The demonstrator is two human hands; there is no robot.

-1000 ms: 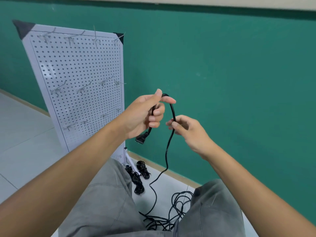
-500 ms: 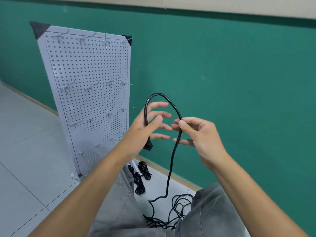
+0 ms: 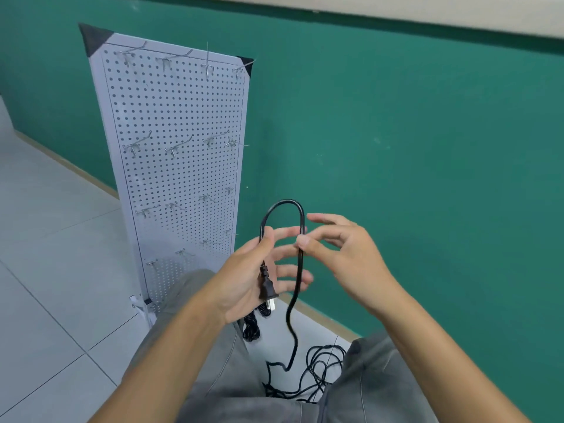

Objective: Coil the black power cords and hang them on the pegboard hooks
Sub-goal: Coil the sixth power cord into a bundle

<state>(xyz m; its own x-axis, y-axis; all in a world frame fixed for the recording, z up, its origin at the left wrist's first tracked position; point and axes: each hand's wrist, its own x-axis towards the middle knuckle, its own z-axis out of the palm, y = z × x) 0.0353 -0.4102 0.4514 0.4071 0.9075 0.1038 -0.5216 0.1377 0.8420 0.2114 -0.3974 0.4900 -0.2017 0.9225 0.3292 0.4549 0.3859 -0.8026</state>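
Note:
A black power cord [image 3: 300, 271] arches in a narrow loop between my hands in front of the green wall. My left hand [image 3: 250, 276] pinches one side of the loop under its thumb, with the fingers stretched out. The cord's plug [image 3: 267, 290] hangs down over the left palm. My right hand [image 3: 351, 257] pinches the other side of the loop between thumb and forefinger, its other fingers spread. From there the cord drops to a loose tangle [image 3: 314, 374] on the floor between my knees. The white pegboard [image 3: 180, 123] stands to the left with several bare metal hooks [image 3: 174, 148].
Two coiled black cords [image 3: 251, 329] lie on the floor at the pegboard's foot, partly behind my left hand. My grey-trousered knees [image 3: 213, 346] fill the bottom of the view. Pale floor tiles [image 3: 55, 254] spread to the left, and the wall stands close behind.
The loop now stands taller and narrower above my hands. The plug has slid down and hangs below my left thumb. My right hand's pinch has come close to the left fingertips.

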